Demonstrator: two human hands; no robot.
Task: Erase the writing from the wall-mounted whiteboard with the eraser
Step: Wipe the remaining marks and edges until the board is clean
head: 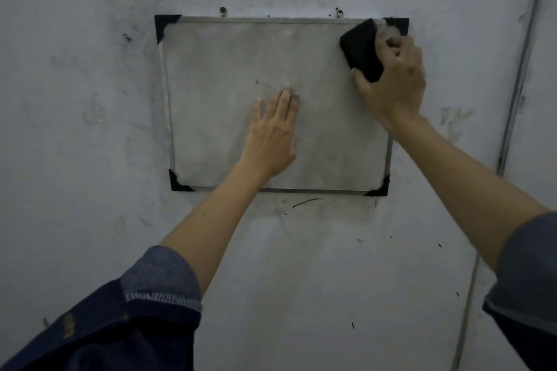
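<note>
Whiteboard [217,69] on wall [75,129]: left hand [272,132] flat on its lower middle, fingers straight. Right hand [394,81] grips black eraser [360,50] at board's top-right corner, partly hiding that corner. Surface smudged grey, no readable writing.

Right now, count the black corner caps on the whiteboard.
4: top-left, bottom-left, bottom-right, and top-right, partly hidden behind the right hand and eraser.
</note>
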